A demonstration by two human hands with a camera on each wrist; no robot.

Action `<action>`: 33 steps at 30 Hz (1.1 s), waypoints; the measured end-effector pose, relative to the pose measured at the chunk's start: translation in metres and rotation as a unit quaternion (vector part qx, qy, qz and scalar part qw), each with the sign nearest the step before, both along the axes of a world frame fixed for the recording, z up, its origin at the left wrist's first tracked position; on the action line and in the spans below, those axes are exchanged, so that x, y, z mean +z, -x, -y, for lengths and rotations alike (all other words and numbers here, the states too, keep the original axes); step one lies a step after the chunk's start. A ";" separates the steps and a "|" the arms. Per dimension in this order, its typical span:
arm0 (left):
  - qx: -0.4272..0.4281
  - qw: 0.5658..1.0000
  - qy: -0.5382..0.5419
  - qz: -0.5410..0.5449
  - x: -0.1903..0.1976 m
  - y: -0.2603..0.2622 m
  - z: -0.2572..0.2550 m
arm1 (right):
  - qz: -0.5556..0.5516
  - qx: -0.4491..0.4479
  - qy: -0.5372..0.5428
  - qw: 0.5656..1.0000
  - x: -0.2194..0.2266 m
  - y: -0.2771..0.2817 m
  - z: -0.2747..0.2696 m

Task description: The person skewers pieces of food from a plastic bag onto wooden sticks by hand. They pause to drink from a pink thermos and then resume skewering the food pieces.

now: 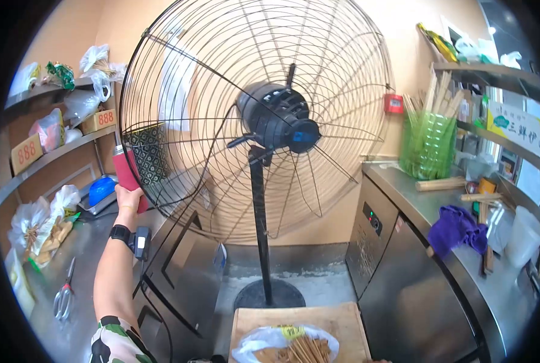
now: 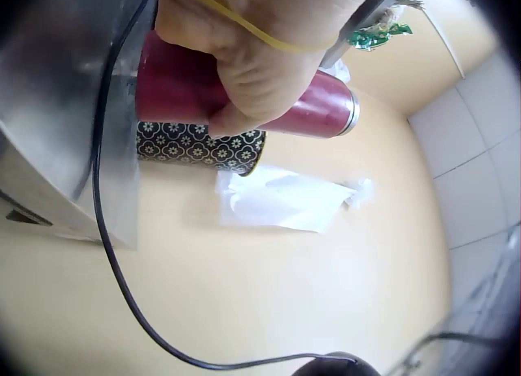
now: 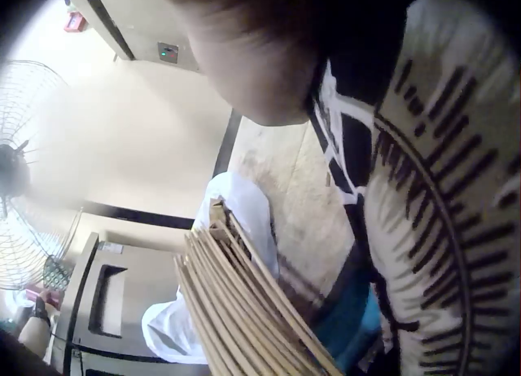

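My left hand (image 1: 129, 198) grips a red thermos flask (image 1: 125, 170) with a steel top, which stands on the left counter. In the left wrist view the thumb and fingers wrap around the flask's side. Right behind it is a black canister (image 2: 203, 145) with a white floral pattern. My right hand (image 3: 252, 66) shows only as a dark, blurred part in the right wrist view, its fingers hidden. Below it, skewers (image 3: 244, 299) stick out of a white plastic bag (image 3: 236, 198) on a wooden board (image 1: 336, 320).
A large pedestal fan (image 1: 279, 118) stands in the middle, its cage reaching close to my left hand. Scissors (image 1: 65, 296) and a blue object (image 1: 102, 190) lie on the left counter. A purple cloth (image 1: 456, 230) and a green container of sticks (image 1: 428, 145) occupy the right counter.
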State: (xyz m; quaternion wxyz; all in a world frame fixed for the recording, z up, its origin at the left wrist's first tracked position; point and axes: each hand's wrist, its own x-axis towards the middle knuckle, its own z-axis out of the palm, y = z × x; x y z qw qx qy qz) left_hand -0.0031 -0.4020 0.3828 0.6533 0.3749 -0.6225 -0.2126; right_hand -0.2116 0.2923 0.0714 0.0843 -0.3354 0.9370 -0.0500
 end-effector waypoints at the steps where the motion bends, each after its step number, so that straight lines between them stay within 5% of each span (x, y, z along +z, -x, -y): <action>1: 0.012 1.000 -0.002 -0.013 0.000 -0.006 -0.006 | 0.013 0.005 0.007 1.000 0.010 -0.005 0.001; 5: -0.052 0.997 -0.057 0.014 0.002 -0.041 -0.064 | 0.055 0.017 0.026 0.998 0.003 -0.023 -0.004; 8: -0.114 0.992 -0.060 0.008 -0.007 -0.058 -0.104 | -0.033 0.094 0.021 0.995 -0.043 -0.034 -0.008; 12: -0.193 0.981 -0.027 0.015 -0.008 -0.076 -0.187 | -0.084 0.104 0.094 0.987 -0.036 -0.066 -0.015; 19: -0.340 0.925 -0.164 0.040 -0.029 -0.085 -0.316 | -0.164 0.109 0.154 0.968 -0.049 -0.077 -0.022; 28: -0.522 0.832 -0.188 -0.009 -0.112 -0.078 -0.443 | -0.161 0.069 0.196 0.965 -0.044 -0.081 -0.030; 33: -0.578 0.783 -0.220 0.066 -0.160 -0.082 -0.474 | -0.167 0.057 0.192 0.965 -0.036 -0.083 -0.029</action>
